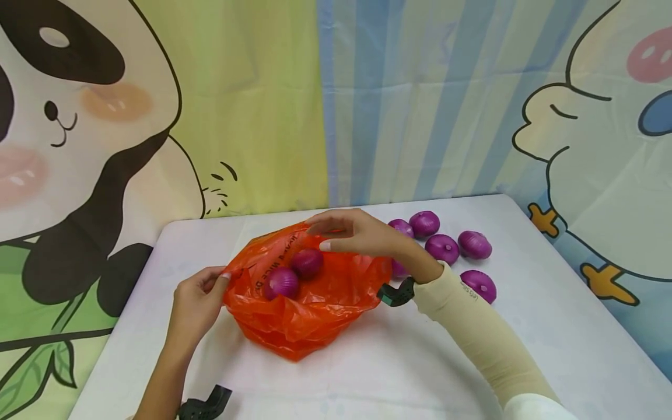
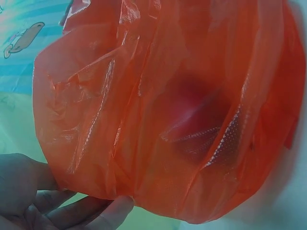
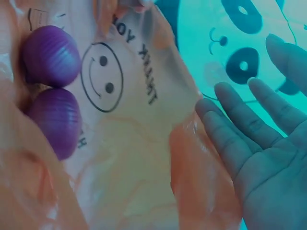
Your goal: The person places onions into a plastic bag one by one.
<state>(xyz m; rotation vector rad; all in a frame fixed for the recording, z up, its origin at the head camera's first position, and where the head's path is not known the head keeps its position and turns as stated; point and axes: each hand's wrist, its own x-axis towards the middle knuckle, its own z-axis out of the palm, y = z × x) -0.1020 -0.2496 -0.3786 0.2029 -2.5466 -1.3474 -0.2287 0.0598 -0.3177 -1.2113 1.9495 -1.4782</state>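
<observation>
A red-orange plastic bag lies on the table with its mouth spread. Two purple onions rest inside it, one nearer the front and one just behind; in the right wrist view both onions touch each other beside a printed smiley face. My left hand pinches the bag's left rim between thumb and fingers. Over the back right of the bag, my right hand holds nothing, its fingers extended. From the left wrist, an onion shows only as a dark shape through the bag.
Several more purple onions sit on the white-covered table right of the bag, some partly hidden by the right forearm. A cartoon-printed curtain hangs behind the table's back edge.
</observation>
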